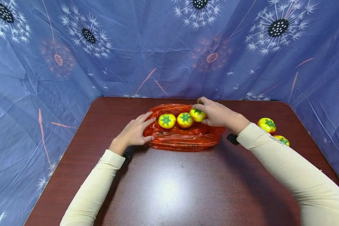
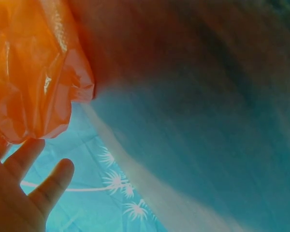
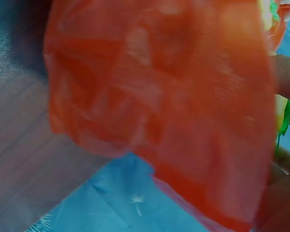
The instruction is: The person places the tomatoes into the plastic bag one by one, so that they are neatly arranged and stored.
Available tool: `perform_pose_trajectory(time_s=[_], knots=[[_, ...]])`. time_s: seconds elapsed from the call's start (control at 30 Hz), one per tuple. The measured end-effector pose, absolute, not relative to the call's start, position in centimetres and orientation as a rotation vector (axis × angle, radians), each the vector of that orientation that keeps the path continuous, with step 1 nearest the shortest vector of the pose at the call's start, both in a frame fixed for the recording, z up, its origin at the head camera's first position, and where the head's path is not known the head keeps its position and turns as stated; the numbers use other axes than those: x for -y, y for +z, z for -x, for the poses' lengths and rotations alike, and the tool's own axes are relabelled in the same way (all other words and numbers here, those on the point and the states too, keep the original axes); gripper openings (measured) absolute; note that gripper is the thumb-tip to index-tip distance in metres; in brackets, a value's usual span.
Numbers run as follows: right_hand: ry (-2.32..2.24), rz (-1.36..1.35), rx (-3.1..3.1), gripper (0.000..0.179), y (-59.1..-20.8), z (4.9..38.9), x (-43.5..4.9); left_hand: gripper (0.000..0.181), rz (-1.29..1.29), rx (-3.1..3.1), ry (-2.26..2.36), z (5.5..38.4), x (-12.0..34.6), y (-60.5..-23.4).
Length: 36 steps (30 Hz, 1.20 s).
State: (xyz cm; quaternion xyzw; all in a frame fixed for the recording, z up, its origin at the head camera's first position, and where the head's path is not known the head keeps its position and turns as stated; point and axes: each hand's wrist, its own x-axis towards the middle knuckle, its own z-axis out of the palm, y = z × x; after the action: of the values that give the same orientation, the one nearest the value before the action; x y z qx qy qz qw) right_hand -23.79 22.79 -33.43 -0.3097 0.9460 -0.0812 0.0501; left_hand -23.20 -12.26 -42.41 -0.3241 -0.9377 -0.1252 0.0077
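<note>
A red plastic bag lies spread open on the table, its mouth upward. Two glossy yellow-and-red fruits with green star-shaped tops, a left one and a middle one, sit inside it. My right hand reaches over the bag's right side and grips a third such fruit between thumb and fingers. In the right wrist view, the bag hides most of that hand. My left hand rests at the bag's left rim with fingers spread; the left wrist view shows its fingertips near the bag.
Two more of the fruits, a rear one and a front one, lie on the table by my right forearm. A blue curtain with dandelion prints hangs behind the table's far edge and around its sides.
</note>
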Motion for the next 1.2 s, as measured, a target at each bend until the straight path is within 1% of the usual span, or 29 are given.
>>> perform_pose_trajectory(time_s=[0.27,0.73,1.2], knots=[[-0.229,0.912,-2.898,0.057,-35.1,24.5,-23.4,0.078,1.012,2.933,-0.393,23.4,12.5,-42.7],[-0.082,0.955,-3.006,0.058,-37.2,24.9,-24.3,0.079,1.014,2.936,-0.391,23.3,12.4,-42.5],[-0.133,0.885,-2.913,0.059,-38.5,24.8,-24.0,0.078,1.017,2.933,-0.38,23.3,12.3,-42.4]])
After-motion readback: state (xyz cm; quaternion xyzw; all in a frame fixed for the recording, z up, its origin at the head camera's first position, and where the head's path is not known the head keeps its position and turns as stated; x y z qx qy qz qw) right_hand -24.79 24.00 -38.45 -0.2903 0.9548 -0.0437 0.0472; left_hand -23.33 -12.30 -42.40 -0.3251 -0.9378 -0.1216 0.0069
